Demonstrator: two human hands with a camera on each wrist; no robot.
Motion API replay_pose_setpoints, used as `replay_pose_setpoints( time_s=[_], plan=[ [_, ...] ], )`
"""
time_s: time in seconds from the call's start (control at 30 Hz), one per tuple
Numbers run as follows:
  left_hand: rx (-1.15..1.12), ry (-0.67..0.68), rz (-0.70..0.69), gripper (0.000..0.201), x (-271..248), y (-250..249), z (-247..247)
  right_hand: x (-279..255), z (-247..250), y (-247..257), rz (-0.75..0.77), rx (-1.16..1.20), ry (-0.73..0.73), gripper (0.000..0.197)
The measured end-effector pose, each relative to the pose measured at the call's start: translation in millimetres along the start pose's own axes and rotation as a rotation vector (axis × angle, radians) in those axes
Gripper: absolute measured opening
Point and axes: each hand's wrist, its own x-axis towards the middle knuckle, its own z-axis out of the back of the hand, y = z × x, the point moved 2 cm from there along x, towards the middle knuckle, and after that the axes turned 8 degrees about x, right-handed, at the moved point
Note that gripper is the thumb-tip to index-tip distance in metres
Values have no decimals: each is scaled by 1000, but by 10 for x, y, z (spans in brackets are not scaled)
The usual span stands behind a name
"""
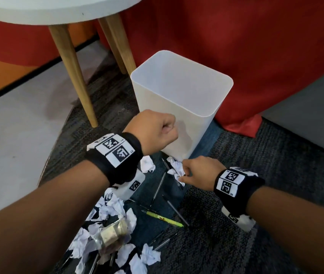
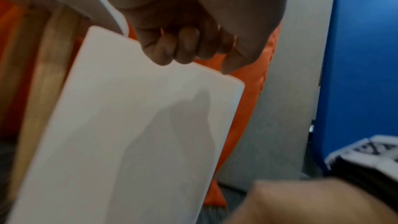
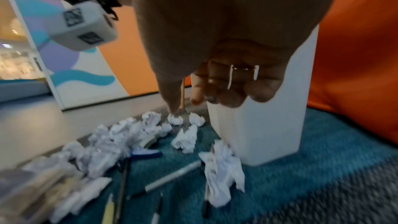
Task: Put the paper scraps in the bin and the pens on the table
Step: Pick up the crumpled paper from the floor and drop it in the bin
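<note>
Left of the bin (image 1: 178, 99) stands one round white bench (image 1: 54, 8) on three wooden legs (image 1: 74, 76), its top above the bin's rim. On the carpet (image 1: 246, 224) in front of the bin and to its near left lies a heap of crumpled paper scraps (image 1: 109, 210), more than a dozen, too piled to count exactly. With them lie several pens (image 1: 157, 191), at least six, one of them yellow-green (image 1: 165, 218), and one clear plastic packet (image 1: 111, 234) on the heap. The left hand (image 1: 155, 131) hovers at the bin's near wall below the rim, its grip clenched into a fist with nothing seen inside. At the bin's foot lies one scrap (image 1: 177, 171); the right hand (image 1: 200, 171) is low beside it, fingers curled down at the paper, but whether the grip actually holds it I cannot tell. Behind the bin hangs a red cloth (image 1: 255, 56).
</note>
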Motion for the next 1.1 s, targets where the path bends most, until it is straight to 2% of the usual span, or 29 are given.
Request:
replay_pose_setpoints(
  time_s=[0.13, 0.27, 0.37, 0.4, 0.5, 0.6, 0.8, 0.97, 1.1],
  plan=[
    [165, 240, 185, 36, -276, 474, -584, 183, -297, -48, -97, 29, 46, 30],
    [144, 388, 290, 30, -493, 811, -1075, 268, -538, -27, -127, 91, -18, 31],
    [94, 446, 338, 13, -613, 933, -1341, 358, -635, -20, -120, 138, -58, 24],
    [106, 485, 339, 23, -651, 968, -1438, 387, -670, -27, -122, 150, -42, 25],
    [204, 667, 279, 63, -748, 1046, -1685, 419, -793, -77, -134, 166, 16, 44],
    [285, 766, 256, 70, -798, 1095, -1826, 374, -888, -158, -134, 172, 40, 57],
    [271, 647, 290, 34, -785, 1076, -1799, 355, -912, -235, -127, 181, 102, 68],
    [211, 634, 330, 27, -764, 1033, -1717, 384, -886, -213, -131, 191, 120, 74],
    [139, 641, 353, 20, -810, 951, -1630, 465, -855, -195, -111, 221, 72, 71]
  ],
)
